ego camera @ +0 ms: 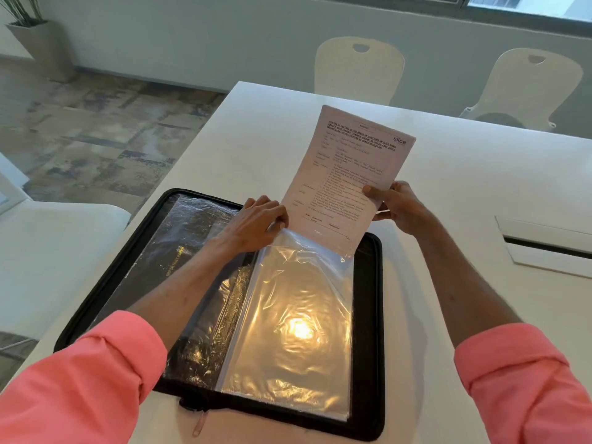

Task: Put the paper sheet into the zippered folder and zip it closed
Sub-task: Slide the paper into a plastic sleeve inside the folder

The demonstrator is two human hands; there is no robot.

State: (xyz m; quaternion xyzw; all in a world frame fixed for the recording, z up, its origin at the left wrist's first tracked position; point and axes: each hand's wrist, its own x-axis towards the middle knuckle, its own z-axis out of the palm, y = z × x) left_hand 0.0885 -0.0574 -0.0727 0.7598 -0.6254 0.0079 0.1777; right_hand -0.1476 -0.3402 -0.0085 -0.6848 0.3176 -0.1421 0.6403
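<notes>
Likely the paper sheet (346,181), pinched by the right hand (397,206), will snag where the left hand (256,219) pinches the plastic sleeve (298,315) open.

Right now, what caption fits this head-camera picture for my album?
Right hand holds the paper at the mouth of a sleeve; left hand pinches it open in the unzipped folder.

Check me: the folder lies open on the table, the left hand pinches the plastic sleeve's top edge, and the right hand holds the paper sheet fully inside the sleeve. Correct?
Not fully. The head view shows the paper sheet with only its bottom edge in the plastic sleeve; most sticks out above. Otherwise right: folder, left hand, right hand.
</notes>
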